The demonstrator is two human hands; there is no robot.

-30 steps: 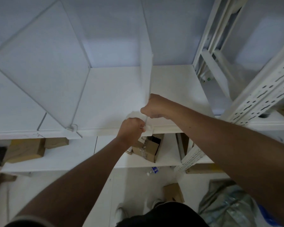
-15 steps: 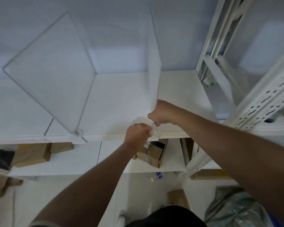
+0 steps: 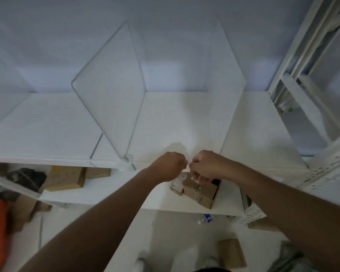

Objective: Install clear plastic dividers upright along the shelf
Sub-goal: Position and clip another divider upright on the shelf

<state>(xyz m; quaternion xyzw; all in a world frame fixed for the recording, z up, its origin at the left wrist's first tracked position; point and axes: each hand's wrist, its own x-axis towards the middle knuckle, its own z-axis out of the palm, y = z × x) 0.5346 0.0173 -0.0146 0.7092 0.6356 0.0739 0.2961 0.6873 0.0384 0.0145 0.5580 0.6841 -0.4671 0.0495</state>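
At the bottom of the view, two bare forearms reach up and away from the person toward the front edge of a white shelf (image 3: 185, 122). The left hand (image 3: 170, 165) and right hand (image 3: 205, 165) meet knuckle to knuckle just at that edge, both curled into loose fists with fingertips pinched together. They seem to be working something small and pale between them, perhaps a clip or a strip of backing, but it is too small and blurred to name, so what each hand holds cannot be told.

Below the hands, a lower shelf (image 3: 110, 193) carries a few cardboard boxes (image 3: 200, 193), and more boxes lie on the floor beneath.

Just left of the hands, a small clear clip (image 3: 126, 163) sits on the shelf's front lip. It anchors the near corner of a clear plastic divider (image 3: 110, 95), which stands upright and runs from front to back across the shelf. To the right of the hands, a second divider (image 3: 227, 85) also stands upright on the shelf, its near corner at the front edge. It is hard to see whether a clip secures it; the hands' position nearby suggests that a fastener for it is being prepared.

Farthest away, a pale wall (image 3: 165, 36) backs the shelf, and a white perforated metal upright (image 3: 330, 167) frames the right side.
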